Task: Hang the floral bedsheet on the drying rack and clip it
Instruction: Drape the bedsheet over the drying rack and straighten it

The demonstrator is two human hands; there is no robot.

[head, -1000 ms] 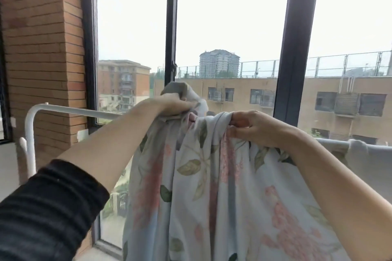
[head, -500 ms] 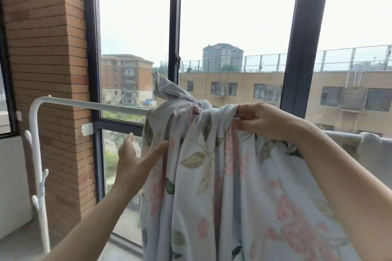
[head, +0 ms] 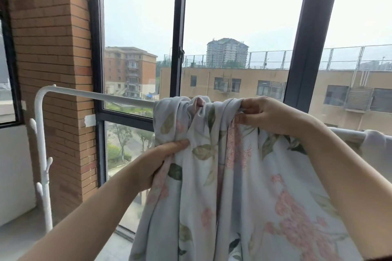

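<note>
Over the white tubular metal drying rack (head: pixel 95 96), the pale floral fabric bedsheet (head: pixel 244 186) is hanging bunched. At the bar, the right hand (head: pixel 269 114) is pinching its top fold; the left hand (head: pixel 152 165) is gripping its left edge. Hanging is underway; spreading leftward is probably coming next.

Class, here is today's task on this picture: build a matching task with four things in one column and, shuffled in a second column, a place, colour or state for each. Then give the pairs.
Column one
1. left hand
2. right hand
3. floral bedsheet
4. drying rack

Column two
A. white, standing beside the brick pillar
B. pinches fabric up at the rail
C. draped over the rail, bunched
D. grips the sheet's left edge, below the rail

Pairs: 1-D, 2-B, 3-C, 4-A
</note>
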